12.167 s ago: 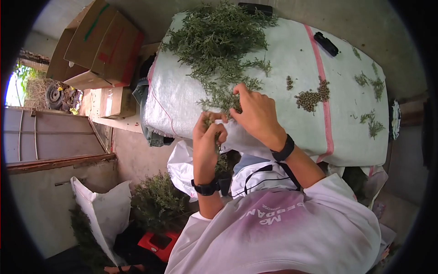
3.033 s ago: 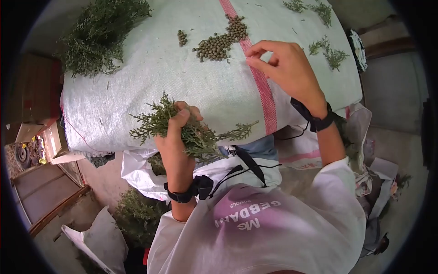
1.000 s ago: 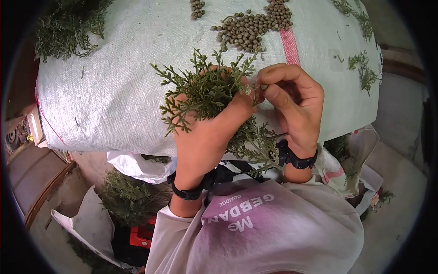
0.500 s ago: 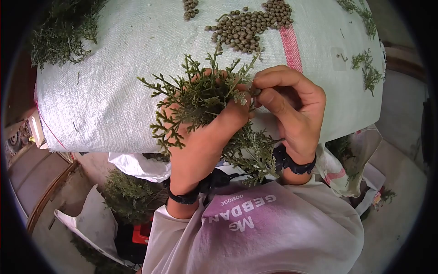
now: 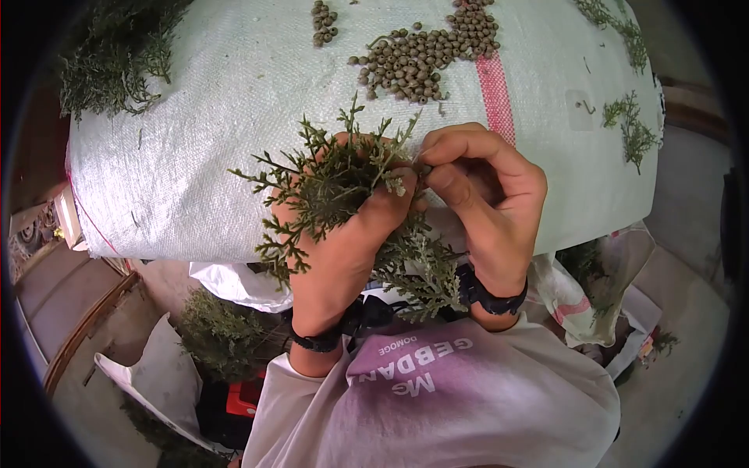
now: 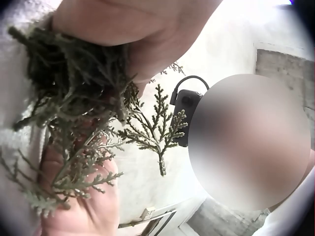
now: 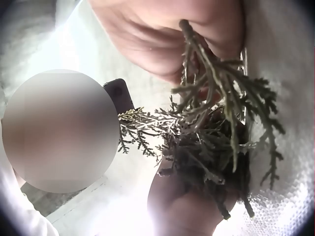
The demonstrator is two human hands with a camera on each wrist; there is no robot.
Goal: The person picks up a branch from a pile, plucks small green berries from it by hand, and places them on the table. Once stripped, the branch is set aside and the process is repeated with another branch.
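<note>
The left hand (image 5: 343, 242) grips a bunch of green scaly-leaved sprigs (image 5: 324, 191), its fingers curled around them and tips sticking out on both sides. Close against its thumb, the right hand (image 5: 499, 195) pinches something small and brownish (image 5: 422, 168) between thumb and forefinger at the bunch's edge. Stems and leaves of the bunch (image 6: 74, 73) fill the left wrist view beside the palm. In the right wrist view a sprig (image 7: 211, 73) hangs in front of the right hand (image 7: 172, 34). Beyond the hands, small round brown seed cones (image 5: 413, 66) lie in a pile.
The hands are over a white woven sack surface (image 5: 211, 156) with a pink stripe (image 5: 495, 93). A leafy heap (image 5: 117, 62) lies at its far left, loose sprigs (image 5: 633, 132) at the right. Below stand a white sack (image 5: 152, 374), more greenery (image 5: 222, 335) and a red object (image 5: 243, 396).
Since three seconds ago the right hand has come from beside the pile to the left hand's bunch. In the last half second both hands have shifted slightly left, still holding on.
</note>
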